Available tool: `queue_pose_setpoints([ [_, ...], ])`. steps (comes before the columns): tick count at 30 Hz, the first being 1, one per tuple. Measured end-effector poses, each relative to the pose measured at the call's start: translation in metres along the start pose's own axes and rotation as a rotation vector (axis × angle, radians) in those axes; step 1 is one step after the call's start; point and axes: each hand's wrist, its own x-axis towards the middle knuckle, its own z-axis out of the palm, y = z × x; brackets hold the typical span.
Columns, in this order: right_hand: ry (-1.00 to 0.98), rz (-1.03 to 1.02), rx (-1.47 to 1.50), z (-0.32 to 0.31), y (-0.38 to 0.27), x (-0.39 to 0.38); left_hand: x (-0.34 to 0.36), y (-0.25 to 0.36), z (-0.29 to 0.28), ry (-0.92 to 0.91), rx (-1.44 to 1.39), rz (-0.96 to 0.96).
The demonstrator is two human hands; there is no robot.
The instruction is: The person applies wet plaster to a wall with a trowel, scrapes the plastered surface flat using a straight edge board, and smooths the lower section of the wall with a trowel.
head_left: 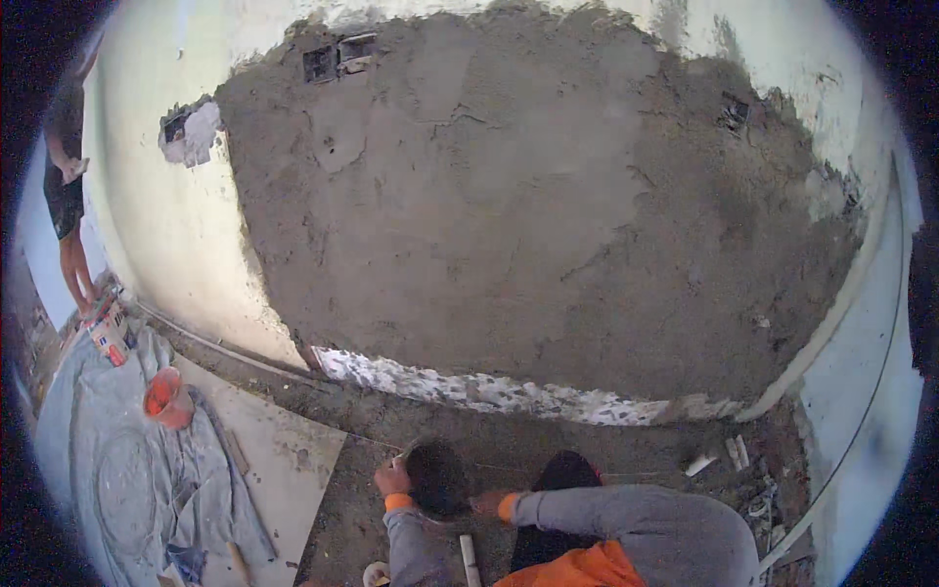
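A dark round bucket [437,479] stands low before me, its inside too dark to make out. My left hand [392,477] is closed on the left side of its rim, fingers bent over the edge. At the opposite side, my right hand [486,502] grips the rim, its fingers partly lost in shadow. Grey sleeves with orange cuffs cover both arms. Just below the bucket lies a short pale strip [469,560]. Beyond it rises a wall with a broad patch of grey mortar [489,215].
On the left, a crumpled grey sheet [137,460] carries a reddish bucket [168,398]. A light board [284,430] lies beside it. Another person [68,176] stands at the far left. Pale scraps [700,465] and rubble lie at right, near a cable [861,430].
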Motion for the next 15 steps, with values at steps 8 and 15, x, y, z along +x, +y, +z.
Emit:
queue_pose_setpoints([
  [8, 0.188, -0.073, 0.024, 0.002, -0.031, 0.0, 0.003, 0.006, -0.01, -0.042, -0.053, -0.101],
  [15, 0.116, 0.208, 0.199, 0.041, 0.044, 0.039, -0.003, 0.001, -0.006, -0.095, 0.109, -0.019],
])
